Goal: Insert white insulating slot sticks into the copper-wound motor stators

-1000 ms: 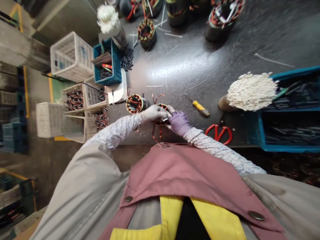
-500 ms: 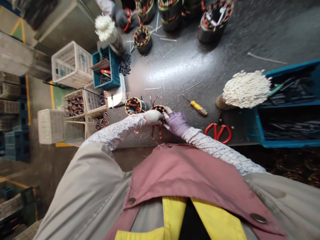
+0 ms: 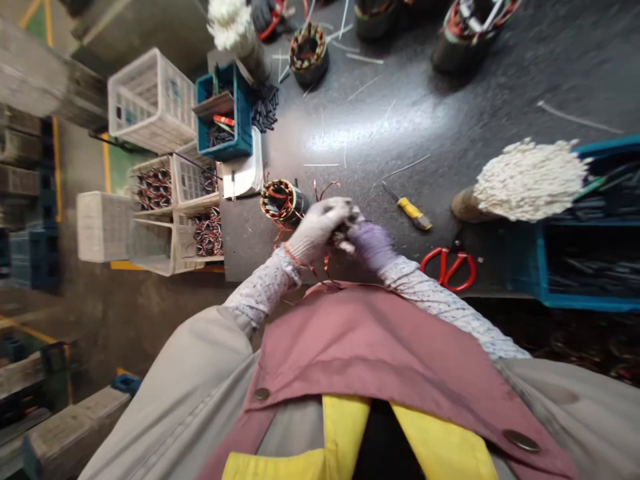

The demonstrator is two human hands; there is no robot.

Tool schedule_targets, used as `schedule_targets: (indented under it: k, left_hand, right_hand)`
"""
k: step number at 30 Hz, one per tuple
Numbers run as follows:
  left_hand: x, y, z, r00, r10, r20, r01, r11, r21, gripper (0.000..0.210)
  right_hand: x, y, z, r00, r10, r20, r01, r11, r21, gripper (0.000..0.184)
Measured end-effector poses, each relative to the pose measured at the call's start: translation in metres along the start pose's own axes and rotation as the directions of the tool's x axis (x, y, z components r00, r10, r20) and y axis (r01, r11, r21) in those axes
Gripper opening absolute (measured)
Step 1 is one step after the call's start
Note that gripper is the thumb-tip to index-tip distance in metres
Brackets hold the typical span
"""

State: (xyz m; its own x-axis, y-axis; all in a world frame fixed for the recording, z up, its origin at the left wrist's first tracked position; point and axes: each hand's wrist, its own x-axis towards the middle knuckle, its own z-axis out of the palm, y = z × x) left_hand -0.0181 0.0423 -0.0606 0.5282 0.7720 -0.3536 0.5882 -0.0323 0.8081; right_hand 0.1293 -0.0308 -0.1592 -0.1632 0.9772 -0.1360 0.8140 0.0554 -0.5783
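Observation:
My left hand [image 3: 320, 228], in a white glove, is closed with its fingertips pinched together. My right hand [image 3: 371, 244], in a purple glove with pale fingertips, meets it, its fingers curled and a little blurred. Whatever lies between the fingertips is hidden. Both hands cover a wound motor stator at the table's front edge; its red-brown lead wires [image 3: 326, 189] stick out beyond the hands and others hang toward the apron. Just left of my left hand stands another stator [image 3: 283, 201] with copper windings showing on top.
Right of my hands lie a yellow-handled screwdriver [image 3: 414, 213] and red-handled scissors [image 3: 449, 268]. Farther right are a bundle of white sleeves [image 3: 530, 180] and a blue bin [image 3: 543, 267]. A blue box [image 3: 243, 120] and white crates [image 3: 153, 100] stand left. A co-worker's gloved hand [image 3: 263, 15] is at the far side.
My left hand has risen over the stator, its fingertips now meeting my right hand's. The right hand has shifted slightly. The whole view has shifted, with the far stators moving up and right.

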Motion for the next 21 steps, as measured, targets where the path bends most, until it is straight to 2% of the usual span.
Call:
schedule_targets:
  k: [1,2,4,6,7,8,10,12,13,14,16,18,19,21]
  left_hand:
    - [-0.006,-0.005,-0.005,0.998,0.047,-0.049,-0.047,0.999,0.001,0.043]
    - [-0.012,-0.011,-0.008,0.996,0.070,-0.050,-0.065,0.993,0.095,0.040]
    - [-0.016,-0.025,-0.005,0.996,0.046,0.074,-0.072,0.911,0.405,0.027]
    - [-0.011,-0.038,0.011,0.975,-0.067,0.211,-0.080,0.781,0.619,0.018]
    - [-0.006,-0.043,0.021,0.963,-0.126,0.240,-0.068,0.745,0.664,0.022]
    - [0.000,-0.047,0.030,0.952,-0.172,0.255,-0.050,0.732,0.680,0.028]
    - [0.010,-0.052,0.044,0.941,-0.224,0.253,-0.001,0.746,0.666,0.036]
    - [0.017,-0.053,0.048,0.937,-0.236,0.259,0.020,0.774,0.633,0.037]
    - [0.019,-0.053,0.046,0.936,-0.236,0.263,0.026,0.788,0.615,0.037]
    - [0.020,-0.052,0.042,0.937,-0.228,0.264,0.028,0.804,0.595,0.036]
    - [0.021,-0.048,0.031,0.944,-0.174,0.280,-0.007,0.837,0.547,0.033]
    - [0.020,-0.041,0.016,0.959,-0.040,0.279,-0.074,0.920,0.386,0.028]
    - [0.018,-0.037,0.007,0.968,0.047,0.246,-0.111,0.961,0.253,0.029]
    - [0.010,-0.026,-0.014,0.970,0.204,0.133,-0.204,0.979,-0.020,0.035]
  right_hand:
    - [-0.003,0.008,0.002,0.996,0.024,-0.084,-0.016,0.995,0.094,0.053]
    - [-0.003,0.015,0.004,0.980,0.066,-0.188,-0.024,0.975,0.219,0.053]
    - [0.007,0.022,0.008,0.915,0.208,-0.345,-0.014,0.872,0.489,0.056]
    - [0.032,0.014,0.011,0.879,0.333,-0.342,-0.019,0.740,0.672,0.061]
    - [0.050,0.006,0.011,0.885,0.353,-0.303,-0.040,0.707,0.706,0.060]
    - [0.068,-0.004,0.010,0.904,0.349,-0.248,-0.082,0.710,0.699,0.056]
    - [0.100,-0.026,0.005,0.940,0.329,-0.091,-0.216,0.779,0.589,0.043]
    - [0.117,-0.039,-0.004,0.938,0.341,0.061,-0.328,0.819,0.471,0.033]
    - [0.117,-0.040,-0.009,0.930,0.353,0.107,-0.359,0.802,0.478,0.031]
    - [0.111,-0.037,-0.016,0.921,0.370,0.121,-0.373,0.753,0.542,0.031]
    - [0.089,-0.022,-0.028,0.901,0.426,0.084,-0.349,0.596,0.723,0.037]
    - [0.059,-0.003,-0.039,0.858,0.511,0.040,-0.316,0.466,0.826,0.048]
    - [0.044,0.006,-0.042,0.837,0.547,0.017,-0.314,0.455,0.834,0.051]
    - [0.019,0.017,-0.044,0.812,0.582,-0.052,-0.323,0.521,0.790,0.052]
